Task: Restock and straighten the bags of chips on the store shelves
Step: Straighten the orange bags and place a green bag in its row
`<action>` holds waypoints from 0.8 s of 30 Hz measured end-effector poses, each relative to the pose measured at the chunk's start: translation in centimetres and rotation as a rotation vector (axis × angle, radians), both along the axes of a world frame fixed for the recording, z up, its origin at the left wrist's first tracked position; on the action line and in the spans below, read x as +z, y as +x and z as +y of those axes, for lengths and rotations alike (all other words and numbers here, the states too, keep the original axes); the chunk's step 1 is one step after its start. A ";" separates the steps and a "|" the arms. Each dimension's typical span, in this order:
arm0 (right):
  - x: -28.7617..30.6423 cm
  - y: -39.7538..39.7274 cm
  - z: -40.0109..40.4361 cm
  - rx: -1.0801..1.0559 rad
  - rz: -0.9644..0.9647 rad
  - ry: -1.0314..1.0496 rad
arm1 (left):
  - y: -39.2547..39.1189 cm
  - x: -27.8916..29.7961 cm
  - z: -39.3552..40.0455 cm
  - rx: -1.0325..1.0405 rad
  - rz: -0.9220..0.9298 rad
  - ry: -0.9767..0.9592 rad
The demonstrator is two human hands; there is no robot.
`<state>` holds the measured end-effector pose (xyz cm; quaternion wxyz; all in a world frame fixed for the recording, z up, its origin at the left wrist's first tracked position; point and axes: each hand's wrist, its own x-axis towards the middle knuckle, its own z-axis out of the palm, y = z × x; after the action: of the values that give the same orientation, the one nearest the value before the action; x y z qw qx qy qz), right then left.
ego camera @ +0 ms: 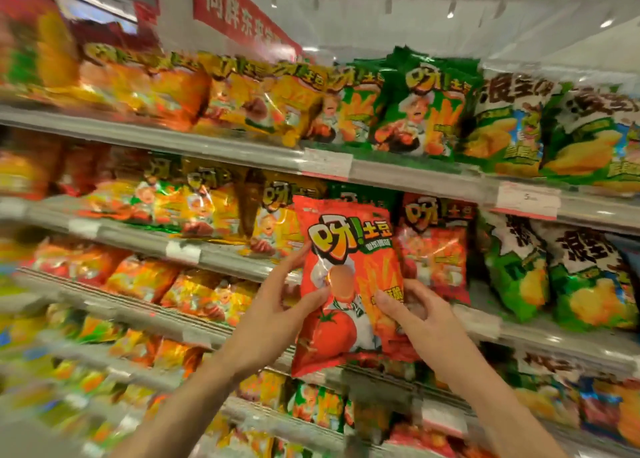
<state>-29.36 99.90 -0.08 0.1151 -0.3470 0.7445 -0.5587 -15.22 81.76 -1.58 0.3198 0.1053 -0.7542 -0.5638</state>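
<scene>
both hands up in front of the snack shelving, holding one red tomato-flavour chip bag [349, 284] between them. the bag is upright, tilted slightly, its top toward 12 o'clock, print facing the camera: yellow logo at top, cartoon chef in the middle, a tomato at its 7 o'clock corner. it is held in the air in front of the middle shelf [221, 255], not resting on it.

left hand [273, 310] at the bag's 9 o'clock edge. fingers [294, 255] curl behind the edge, thumb pressed on the front near the chef picture; closed on the bag.

right hand [426, 322] at the bag's 4 o'clock side. thumb lies on the front panel, the other fingers wrap round the right edge and go behind; also closed on the bag.

just behind the held bag, at its 2 o'clock, a second red bag of the same brand [433, 246] stands on the middle shelf. at 10 o'clock from it, yellow bags of the same brand [277, 215]. further right on that shelf, green wavy-chip bags [519, 270].

upper shelf [408, 172]: orange and yellow bags on the left, green bags of the same brand [419, 108] at 12 o'clock, more green wavy-chip bags beyond. white and red price tags [526, 199] clipped along the shelf fronts. red sign with white characters [235, 11] hanging at 11 o'clock. the left side of the view is motion-blurred; lower shelves hold more bags, details unreadable.
</scene>
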 end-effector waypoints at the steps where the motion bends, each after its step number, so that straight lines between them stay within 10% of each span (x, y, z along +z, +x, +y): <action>1: -0.1 1.2 -2.1 0.036 -0.019 0.013 | 1.7 -0.1 -1.8 0.032 0.001 0.012; 24: -1.7 13.4 -48.9 0.446 0.178 0.093 | 20.0 -1.1 -39.4 0.476 0.001 0.059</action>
<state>-16.00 50.96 -1.75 0.1855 -0.5451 0.6815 -0.4517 4.83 42.41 -2.73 0.4408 0.2890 -0.6912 -0.4944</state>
